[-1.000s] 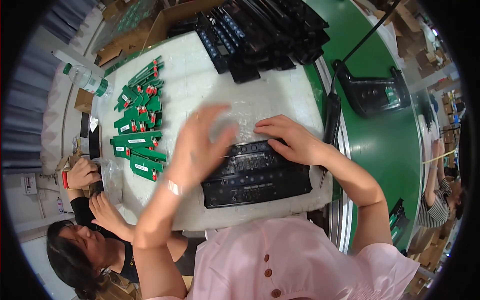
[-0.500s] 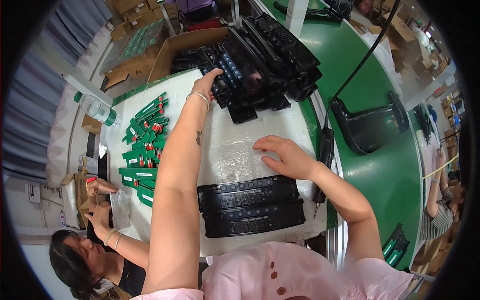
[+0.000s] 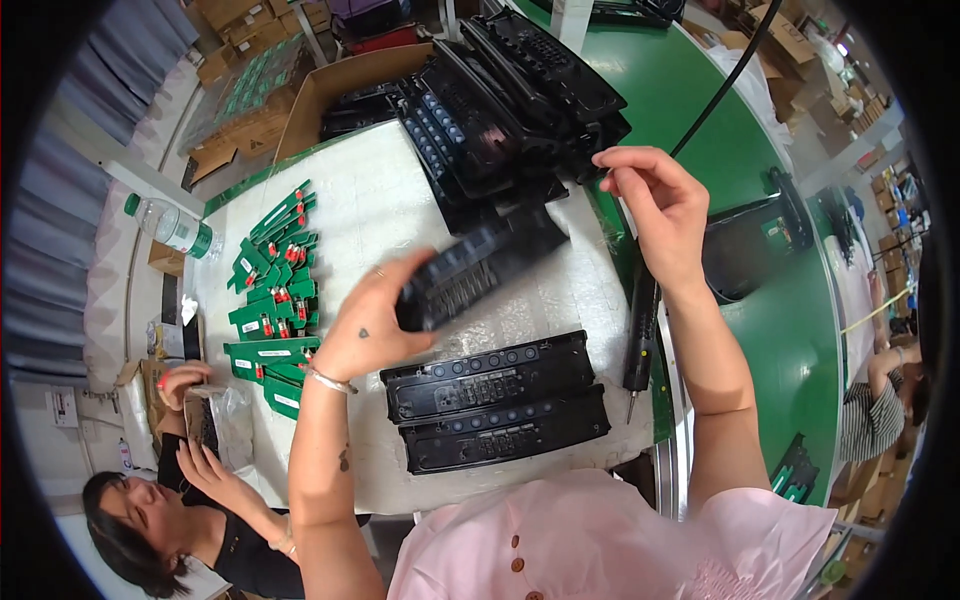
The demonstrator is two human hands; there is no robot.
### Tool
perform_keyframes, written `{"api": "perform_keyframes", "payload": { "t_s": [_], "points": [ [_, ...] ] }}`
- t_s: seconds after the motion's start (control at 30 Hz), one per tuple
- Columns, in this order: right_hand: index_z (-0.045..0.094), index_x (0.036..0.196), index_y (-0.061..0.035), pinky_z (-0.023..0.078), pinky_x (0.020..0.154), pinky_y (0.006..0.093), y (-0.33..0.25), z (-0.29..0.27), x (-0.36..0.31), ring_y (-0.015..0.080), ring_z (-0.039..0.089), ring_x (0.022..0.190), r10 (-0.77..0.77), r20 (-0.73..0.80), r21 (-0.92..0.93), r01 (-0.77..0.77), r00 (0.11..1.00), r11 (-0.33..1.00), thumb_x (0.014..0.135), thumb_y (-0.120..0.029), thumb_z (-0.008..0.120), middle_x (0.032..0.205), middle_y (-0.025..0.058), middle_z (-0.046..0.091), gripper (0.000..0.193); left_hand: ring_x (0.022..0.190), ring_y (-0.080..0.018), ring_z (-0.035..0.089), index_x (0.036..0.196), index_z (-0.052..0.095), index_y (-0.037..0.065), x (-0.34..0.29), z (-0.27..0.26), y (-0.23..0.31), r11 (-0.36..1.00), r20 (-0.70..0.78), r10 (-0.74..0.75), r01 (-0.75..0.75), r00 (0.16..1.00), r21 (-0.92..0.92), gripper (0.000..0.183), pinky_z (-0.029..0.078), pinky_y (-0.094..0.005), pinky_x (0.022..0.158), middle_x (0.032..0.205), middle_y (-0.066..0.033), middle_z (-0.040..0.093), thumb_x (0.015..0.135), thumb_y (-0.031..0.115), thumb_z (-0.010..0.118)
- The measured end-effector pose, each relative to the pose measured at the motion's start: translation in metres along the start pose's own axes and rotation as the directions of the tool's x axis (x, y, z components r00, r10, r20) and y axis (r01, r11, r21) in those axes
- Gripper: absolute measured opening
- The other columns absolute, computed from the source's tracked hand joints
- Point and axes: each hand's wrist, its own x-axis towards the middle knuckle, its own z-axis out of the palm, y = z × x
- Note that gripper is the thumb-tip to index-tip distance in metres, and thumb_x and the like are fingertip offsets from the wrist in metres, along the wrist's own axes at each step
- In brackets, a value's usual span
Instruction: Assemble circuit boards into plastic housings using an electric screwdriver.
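Well left of the pair of long black plastic panels (image 3: 490, 380) lie many flat green boards (image 3: 275, 352) with white labels and small red parts, spread in a loose column on the white-covered table (image 3: 370, 200). Just beyond the pair's left end is the bare left hand (image 3: 370, 318), its grip closed around the left end of a third black plastic panel (image 3: 480, 265). This held panel is over the table, beyond the pair and slanted, its right end farther away. It is dark and long, with a faintly bluish row along its far part and a ribbed, slotted block nearer the front; blur softens its right half. The pair lies flat, one behind the other, each with a row of round marks and a cluster of slots. Well beyond the pair is a heap of black plastic housings (image 3: 500, 120). Just right of the pair is a slim black electric screwdriver (image 3: 640, 330), its bit pointing nearer. Beyond the pair's right end, the bare right hand (image 3: 660, 205) has its grip loosely bent, thumb apart from index finger.
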Motion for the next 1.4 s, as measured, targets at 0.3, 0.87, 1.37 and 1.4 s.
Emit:
{"api": "perform_keyframes", "payload": {
  "t_s": [0.3, 0.87, 1.37, 1.4],
  "points": [
    [0.063, 0.089, -0.0008, 0.045, 0.065, 0.0210, 0.015, 0.012, -0.006, 0.0084, 0.058, 0.070, 0.099, 0.189, -0.080, -0.085, 0.977, 0.993, 0.079, 0.000, 0.055, 0.078, 0.0042, 0.062, 0.013, 0.094, -0.0307, 0.058, 0.094, 0.064, 0.006, 0.060, 0.004, -0.019, 0.982, -0.231, 0.181, -0.188, 0.956, -0.008, 0.023, 0.044, -0.0353, 0.084, 0.098, -0.0147, 0.062, 0.074, 0.017, 0.064],
    [0.061, 0.090, -0.0012, 0.043, 0.083, 0.0322, -0.008, 0.039, 0.000, 0.0263, 0.056, 0.094, -0.293, 0.456, -0.414, 0.492, 0.840, 0.766, 0.072, 0.006, 0.056, 0.097, 0.0114, 0.061, 0.020, 0.105, -0.0260, 0.056, 0.099, 0.066, 0.011, 0.232, 0.004, -0.030, 0.738, -0.468, -0.490, 0.635, 0.736, 0.226, 0.029, 0.045, -0.0327, 0.085, 0.108, -0.0101, 0.062, 0.074, 0.024, 0.060],
    [0.065, 0.084, -0.0077, 0.041, 0.082, 0.0422, 0.044, 0.066, 0.095, 0.0265, 0.048, 0.102, -0.139, 0.580, -0.738, 0.590, 0.803, 0.327, 0.066, -0.016, 0.062, 0.095, 0.0099, 0.056, 0.021, 0.068, -0.0233, 0.065, 0.065, 0.067, 0.002, 0.204, -0.020, -0.034, 0.787, -0.364, -0.616, 0.532, 0.699, -0.312, 0.027, 0.051, -0.0320, 0.070, 0.067, -0.0133, 0.065, 0.059, 0.028, 0.072],
    [0.065, 0.083, -0.0074, 0.041, 0.081, 0.0419, 0.042, 0.067, 0.093, 0.0262, 0.049, 0.101, -0.158, 0.590, -0.728, 0.606, 0.792, 0.320, 0.065, -0.015, 0.062, 0.095, 0.0098, 0.056, 0.020, 0.064, -0.0213, 0.065, 0.059, 0.065, 0.003, 0.202, -0.023, -0.039, 0.831, -0.466, -0.556, 0.449, 0.688, -0.328, 0.024, 0.051, -0.0309, 0.066, 0.062, -0.0121, 0.064, 0.059, 0.026, 0.071]
  ]
}}
